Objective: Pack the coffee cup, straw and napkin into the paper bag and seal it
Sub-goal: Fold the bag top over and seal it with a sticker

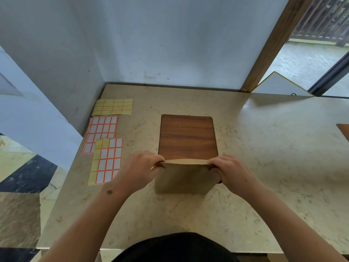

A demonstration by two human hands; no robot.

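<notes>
A brown paper bag point(186, 178) stands upright on the marble counter point(264, 167), just in front of a wooden board point(188, 137). Its top edge is pressed flat and closed. My left hand point(141, 167) pinches the top left corner of the bag. My right hand point(228, 169) pinches the top right corner. The coffee cup, straw and napkin are not visible; the bag hides whatever is inside it.
Sheets of label stickers lie on the counter to the left: a yellow sheet point(113, 106), a white and red sheet point(101, 133) and a mixed one point(106, 161). Walls close the back and left. Another wooden board edge point(343, 131) shows at far right.
</notes>
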